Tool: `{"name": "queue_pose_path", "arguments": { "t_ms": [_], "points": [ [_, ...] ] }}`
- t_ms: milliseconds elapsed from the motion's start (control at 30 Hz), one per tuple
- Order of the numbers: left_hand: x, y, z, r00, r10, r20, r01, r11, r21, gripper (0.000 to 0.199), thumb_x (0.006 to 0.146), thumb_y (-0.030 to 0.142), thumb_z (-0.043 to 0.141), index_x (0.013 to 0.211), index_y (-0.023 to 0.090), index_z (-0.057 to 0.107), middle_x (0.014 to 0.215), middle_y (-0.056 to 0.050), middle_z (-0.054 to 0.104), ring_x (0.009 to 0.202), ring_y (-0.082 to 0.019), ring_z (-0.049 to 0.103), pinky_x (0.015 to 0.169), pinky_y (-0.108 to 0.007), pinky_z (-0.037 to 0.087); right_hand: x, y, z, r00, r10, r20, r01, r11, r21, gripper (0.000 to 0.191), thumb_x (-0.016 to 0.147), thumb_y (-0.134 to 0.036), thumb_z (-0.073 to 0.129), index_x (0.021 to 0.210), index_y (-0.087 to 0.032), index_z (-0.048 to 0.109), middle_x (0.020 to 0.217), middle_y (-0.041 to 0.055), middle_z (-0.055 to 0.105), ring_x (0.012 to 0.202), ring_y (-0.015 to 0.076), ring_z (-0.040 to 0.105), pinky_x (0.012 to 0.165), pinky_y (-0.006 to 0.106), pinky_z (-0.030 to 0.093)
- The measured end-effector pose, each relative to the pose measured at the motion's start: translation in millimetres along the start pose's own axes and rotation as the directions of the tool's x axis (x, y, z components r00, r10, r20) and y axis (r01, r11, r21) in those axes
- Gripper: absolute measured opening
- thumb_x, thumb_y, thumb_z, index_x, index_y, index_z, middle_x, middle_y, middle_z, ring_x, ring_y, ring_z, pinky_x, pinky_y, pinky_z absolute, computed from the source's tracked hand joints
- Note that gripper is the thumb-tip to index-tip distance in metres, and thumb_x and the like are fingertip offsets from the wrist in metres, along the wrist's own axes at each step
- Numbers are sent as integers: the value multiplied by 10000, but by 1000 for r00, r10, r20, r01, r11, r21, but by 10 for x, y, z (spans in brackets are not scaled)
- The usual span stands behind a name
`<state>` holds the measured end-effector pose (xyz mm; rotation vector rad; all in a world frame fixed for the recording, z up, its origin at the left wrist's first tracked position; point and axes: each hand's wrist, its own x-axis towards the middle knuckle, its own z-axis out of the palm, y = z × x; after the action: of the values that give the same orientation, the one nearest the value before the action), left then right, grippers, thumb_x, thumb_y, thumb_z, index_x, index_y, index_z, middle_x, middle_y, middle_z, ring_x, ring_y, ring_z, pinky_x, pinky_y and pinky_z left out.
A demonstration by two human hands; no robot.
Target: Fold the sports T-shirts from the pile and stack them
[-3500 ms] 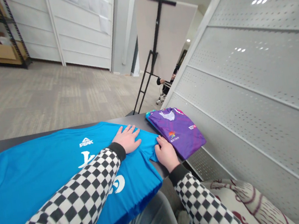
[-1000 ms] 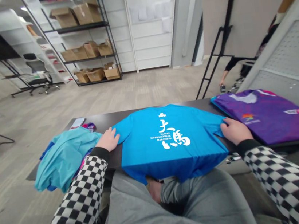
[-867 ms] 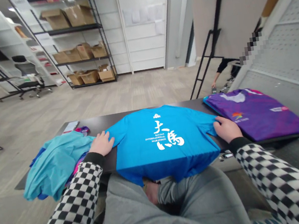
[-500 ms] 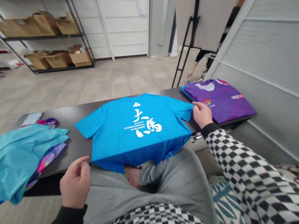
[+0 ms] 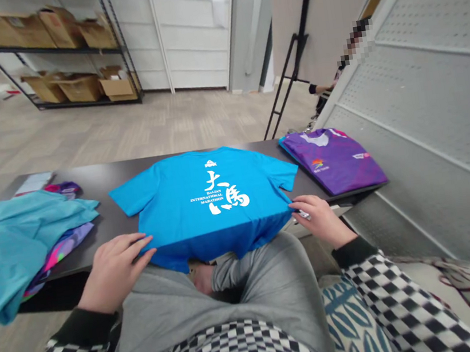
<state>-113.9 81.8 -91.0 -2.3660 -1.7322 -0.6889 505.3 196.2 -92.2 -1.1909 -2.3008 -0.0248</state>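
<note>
A blue T-shirt (image 5: 178,206) with white lettering lies spread, printed side up, on a dark table (image 5: 88,178). Its lower part hangs over the table's near edge toward my lap. My left hand (image 5: 115,267) is at the shirt's left side near that edge, fingers stretched out and apart, fingertips touching the fabric. On the opposite side, my right hand (image 5: 321,219) has its fingers extended, and their tips meet the shirt's right side. Neither hand visibly grips the cloth.
A folded purple shirt (image 5: 341,162) tops a stack at the table's right end. Loose teal shirts (image 5: 17,233) lie heaped at the left, beside a pale flat packet (image 5: 34,182). A grey partition (image 5: 439,114) stands close on the right. Another person's arm (image 5: 321,88) shows behind the stand.
My right hand has left the shirt's right sleeve and come down to its lower right side. My left hand has opened out and reached the shirt's left side. The view has shifted slightly.
</note>
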Motion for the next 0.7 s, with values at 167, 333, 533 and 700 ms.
{"name": "queue_pose_path", "arguments": {
  "t_ms": [167, 333, 533, 700],
  "points": [
    [-72, -136, 50, 998, -59, 15, 59, 998, -31, 355, 1070, 578, 669, 1255, 343, 860, 1363, -89, 837, 1256, -366, 761, 1139, -546, 529, 15, 152, -35, 995, 77, 60, -73, 995, -68, 226, 1043, -295, 692, 1209, -287, 846, 1309, 117, 826, 1236, 349, 758, 1119, 563, 594],
    [-84, -144, 63, 992, -121, 27, 123, 988, -90, 344, 1043, 587, 687, 1239, 368, 866, 1381, -82, 832, 1280, -382, 753, 1168, -573, 528, 50, 80, -92, 985, 131, 112, -126, 991, -54, 303, 1040, -385, 709, 1306, -293, 822, 1406, 123, 802, 1325, 369, 731, 1171, 591, 568],
    [-71, -150, 71, 987, -150, 49, 155, 981, -114, 360, 1029, 591, 696, 1246, 359, 867, 1396, -86, 824, 1306, -379, 737, 1189, -572, 528, 44, 113, -47, 987, 114, 117, -106, 992, -72, 307, 1063, -383, 715, 1339, -289, 810, 1439, 123, 792, 1337, 369, 730, 1164, 584, 570],
    [-66, -185, 76, 992, -122, 39, 126, 985, -121, 382, 1045, 610, 677, 1247, 348, 868, 1379, -92, 830, 1289, -375, 746, 1180, -564, 526, 58, 209, -75, 986, 99, 134, -94, 995, -46, 312, 1061, -368, 719, 1343, -273, 812, 1430, 136, 797, 1333, 369, 739, 1173, 588, 576]
  ]
}}
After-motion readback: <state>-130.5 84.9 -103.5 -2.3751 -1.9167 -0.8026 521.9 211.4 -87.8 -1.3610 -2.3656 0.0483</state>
